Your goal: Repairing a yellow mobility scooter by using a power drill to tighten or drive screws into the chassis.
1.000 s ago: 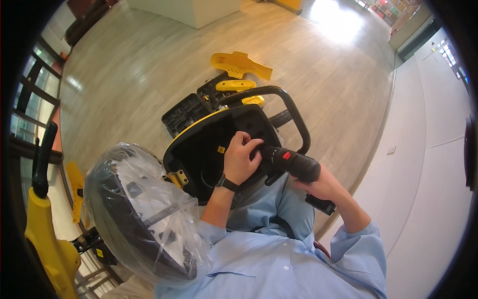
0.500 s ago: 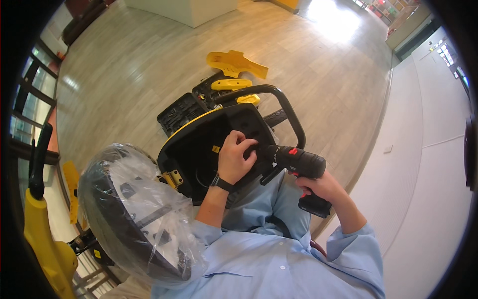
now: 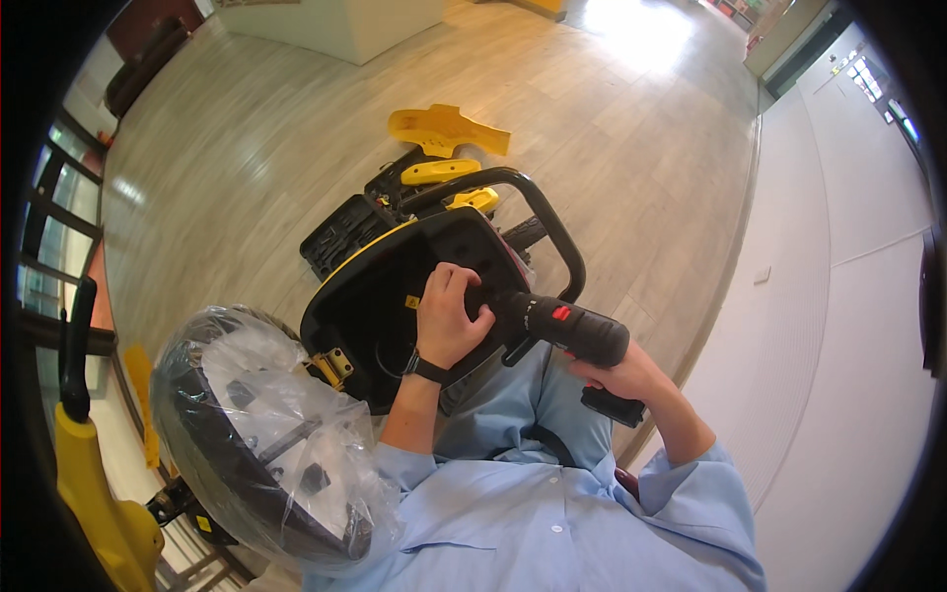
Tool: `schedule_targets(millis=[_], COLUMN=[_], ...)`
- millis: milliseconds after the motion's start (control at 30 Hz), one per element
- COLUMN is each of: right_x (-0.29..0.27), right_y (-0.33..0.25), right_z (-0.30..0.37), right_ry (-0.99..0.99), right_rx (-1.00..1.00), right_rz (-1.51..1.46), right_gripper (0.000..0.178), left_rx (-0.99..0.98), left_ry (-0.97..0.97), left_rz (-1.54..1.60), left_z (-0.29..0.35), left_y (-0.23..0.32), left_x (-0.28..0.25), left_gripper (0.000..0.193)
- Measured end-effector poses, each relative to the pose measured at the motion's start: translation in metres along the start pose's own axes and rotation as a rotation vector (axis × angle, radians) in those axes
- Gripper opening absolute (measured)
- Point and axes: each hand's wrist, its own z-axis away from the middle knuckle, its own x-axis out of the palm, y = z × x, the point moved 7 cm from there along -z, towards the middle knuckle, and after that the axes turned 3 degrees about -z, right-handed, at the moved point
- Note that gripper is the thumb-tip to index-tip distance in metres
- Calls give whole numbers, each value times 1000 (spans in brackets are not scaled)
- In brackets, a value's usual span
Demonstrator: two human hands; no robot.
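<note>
My right hand (image 3: 621, 373) grips a black cordless drill (image 3: 577, 331) with red details. Its nose points left, at the right side of a black, deep bin-like compartment (image 3: 365, 306) with a yellow far rim. The drill's tip is hard to make out against the black. Inside the compartment, near that tip, my left hand (image 3: 451, 321) has curved fingers with the thumb held apart. Nothing shows in it. A dark watch sits on my left wrist. A brass-coloured hinge (image 3: 335, 369) joins the compartment beside a plastic-wrapped seat (image 3: 276, 434).
Beyond the compartment, a black tool case (image 3: 345, 237) lies open on the floor, near yellow covers (image 3: 449, 128). A black tubular bar (image 3: 543, 212) arches at the right. A yellow post with a black handle (image 3: 84, 444) stands left; a white wall (image 3: 838, 345) runs along the right.
My left thumb has moved away from the drill's nose, and the fingers have spread. The drill has tilted slightly in my right hand. The whole view has shifted a little.
</note>
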Motion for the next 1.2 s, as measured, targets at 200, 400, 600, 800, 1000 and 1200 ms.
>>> schedule_targets(millis=[200,400,600,800,1000,1200], right_x=[6,3,4,9,10,7], right_y=[-4,13,23,31,34,38], right_z=[-5,-16,-17,-17,-9,16], right_ry=[60,-7,-119,-137,-95,-15], right_rx=[-103,33,225,192,148,147], right_rz=[196,-42,-512,-568,-519,-501], right_gripper=[32,27,24,25,28,35], left_rx=[21,13,5,23,21,78], left_ry=[-15,-4,6,20,23,91], left_rz=[-9,-25,-17,-8,-12,-96], left_z=[-1,1,0,-1,1,-3], left_y=[6,3,3,4,4,12], left_x=[0,-1,-1,-1,0,-2], left_gripper=[34,31,27,23,16,13])
